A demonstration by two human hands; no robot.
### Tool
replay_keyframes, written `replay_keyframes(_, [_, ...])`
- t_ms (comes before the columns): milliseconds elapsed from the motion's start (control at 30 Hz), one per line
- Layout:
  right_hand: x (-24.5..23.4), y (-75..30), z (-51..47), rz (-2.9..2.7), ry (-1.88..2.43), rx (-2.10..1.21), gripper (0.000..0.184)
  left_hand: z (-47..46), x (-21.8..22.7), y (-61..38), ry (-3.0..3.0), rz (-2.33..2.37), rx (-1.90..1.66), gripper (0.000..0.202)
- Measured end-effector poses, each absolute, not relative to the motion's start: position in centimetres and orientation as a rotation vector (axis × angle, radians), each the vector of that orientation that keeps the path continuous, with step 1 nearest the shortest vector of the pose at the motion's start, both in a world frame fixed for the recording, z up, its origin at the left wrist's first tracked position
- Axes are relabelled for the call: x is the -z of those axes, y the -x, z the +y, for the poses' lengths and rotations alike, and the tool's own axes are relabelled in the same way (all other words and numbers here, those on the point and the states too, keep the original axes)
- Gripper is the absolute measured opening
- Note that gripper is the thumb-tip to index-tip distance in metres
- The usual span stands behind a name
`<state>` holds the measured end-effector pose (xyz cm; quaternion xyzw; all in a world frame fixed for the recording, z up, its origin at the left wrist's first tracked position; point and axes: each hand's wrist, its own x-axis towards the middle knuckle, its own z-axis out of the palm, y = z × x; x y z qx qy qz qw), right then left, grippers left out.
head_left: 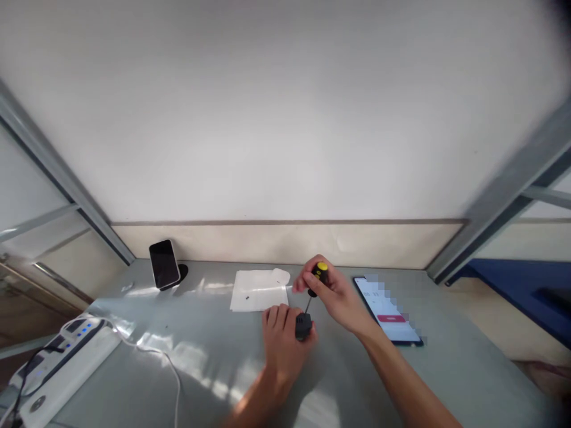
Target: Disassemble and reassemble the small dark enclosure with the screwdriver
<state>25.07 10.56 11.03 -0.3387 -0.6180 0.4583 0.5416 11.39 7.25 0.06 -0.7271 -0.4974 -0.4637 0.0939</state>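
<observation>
My right hand (332,291) grips a screwdriver (320,274) with a black and yellow handle, its thin shaft slanting down to the left. The tip meets the top of a small dark block-like device (303,326) with slots in its face. Closed around that device is my left hand (283,336), holding it just above the table. White paper (259,288) lies behind my left hand, with a few tiny dark bits on it, too small to name. The underside of the device is hidden.
A phone (165,264) leans on a stand at the back left. To the right lies a tablet (388,312) with a lit screen. A white power strip (66,368) and a white cable (172,365) occupy the left of the grey table (214,351). Metal posts flank the table.
</observation>
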Motion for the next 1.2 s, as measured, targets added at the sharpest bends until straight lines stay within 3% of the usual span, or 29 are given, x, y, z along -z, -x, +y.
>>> replay_keyframes(200, [-10.0, -23.2, 10.4, -1.312, 0.658, -1.153, 0.046, 7.2, -0.1, -11.4, 2.152, -1.443, 1.378, 0.014])
replay_keyframes(333, [-10.6, -23.2, 9.7, -1.291, 0.715, -1.008, 0.027, 7.1, -0.2, -11.3, 2.162, -1.433, 1.371, 0.017])
replay_keyframes(633, [-9.9, -23.6, 10.2, -1.235, 0.704, -1.080, 0.037, 7.1, -0.1, -11.2, 2.178, -1.436, 1.359, 0.015])
replay_keyframes(767, [-11.1, -23.7, 9.6, -1.241, 0.741, -1.008, 0.025, 7.1, -0.2, -11.2, 2.174, -1.433, 1.356, 0.015])
replay_keyframes(1000, [-10.1, -23.3, 9.7, -1.220, 0.744, -1.025, 0.029, 7.1, -0.3, -11.2, 2.174, -1.436, 1.335, 0.017])
replay_keyframes(1100, [-10.0, -23.1, 9.8, -1.232, 0.747, -1.036, 0.040, 7.1, -0.3, -11.2, 2.182, -1.437, 1.341, 0.016])
replay_keyframes(1200, [-10.7, -22.8, 9.6, -1.248, 0.765, -0.980, 0.028, 7.1, -0.3, -11.2, 2.196, -1.437, 1.325, 0.016])
